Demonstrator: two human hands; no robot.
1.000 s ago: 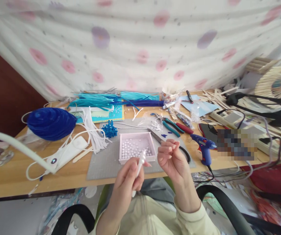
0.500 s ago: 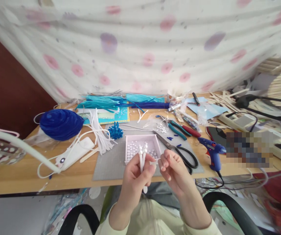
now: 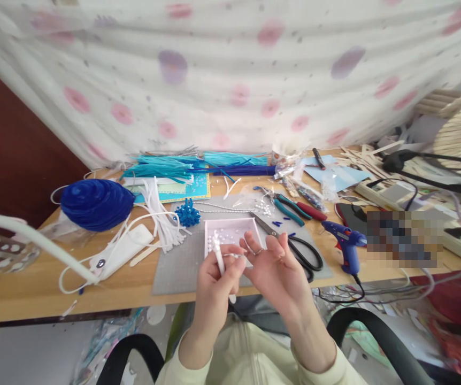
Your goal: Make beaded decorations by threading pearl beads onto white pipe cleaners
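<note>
The white stem (image 3: 220, 262) stands nearly upright in my left hand (image 3: 214, 286), its pearly beads (image 3: 216, 241) at the upper end, in front of the left part of the pink tray (image 3: 205, 235). My left grip is closed on it, thumb and fingers pressed together around the stem, and a small pale piece shows by my fingertips, too blurred to name. My right hand (image 3: 281, 275) is turned palm up just beside the left, its fingers loosely curled; I cannot tell whether that grip pinches anything or whether the two hands touch.

Both hands are over the near edge of the grey mat (image 3: 170, 272), which lies on the wooden bench (image 3: 25, 302). The tray sits on the mat just beyond my hands, with loose pearls inside. To its right lie the black-handled scissors (image 3: 316, 258), partly hidden by my right hand, with small dark blue bits (image 3: 277, 223) near the blades. Beyond them are the teal-handled pliers (image 3: 289, 212) and a red handle (image 3: 313, 212), and farther right is the blue glue gun (image 3: 347, 248). On the far left side of the mat sits a fuzzy blue flower (image 3: 187, 213), near a bunch of white strips (image 3: 166, 224); a silver bead chain (image 3: 222, 209) runs rightward from near the flower
</note>
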